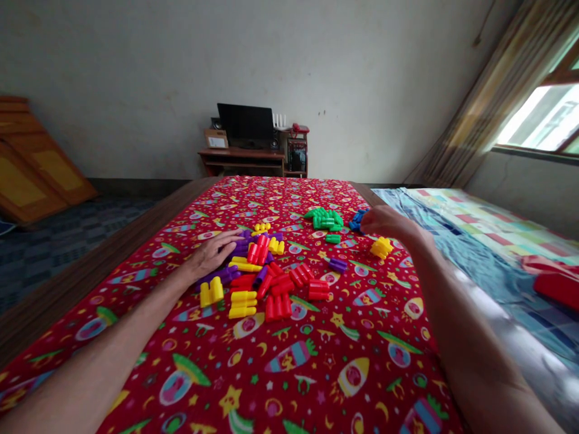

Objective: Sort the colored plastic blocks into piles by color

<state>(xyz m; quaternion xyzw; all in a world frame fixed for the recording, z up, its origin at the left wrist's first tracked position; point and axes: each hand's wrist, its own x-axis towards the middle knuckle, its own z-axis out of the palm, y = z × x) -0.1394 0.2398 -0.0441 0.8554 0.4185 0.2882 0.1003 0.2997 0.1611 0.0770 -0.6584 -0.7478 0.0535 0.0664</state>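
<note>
My left hand (pixel 216 250) lies on the left edge of a mixed heap, its fingers stretched out over purple plastic building blocks (pixel 242 246). Yellow blocks (pixel 243 304) and red blocks (pixel 279 306) make up much of the same heap, shaped like joined tubes. On the right, my right hand (pixel 389 222) bends down beside a small pile of blue blocks (pixel 357 219), fingers drawn together. Whatever those fingers hold is hidden. Green blocks (pixel 326 219) form a pile left of the blue ones, and a yellow cluster (pixel 381 248) sits just below this hand.
A red patterned cloth (pixel 312 367) covers the long table. One purple block (pixel 337 265) and one green block (pixel 333 239) lie apart between the piles. A bed (pixel 493 223) stands at the right. Behind the table, a desk (pixel 244 158) carries a monitor (pixel 246 125).
</note>
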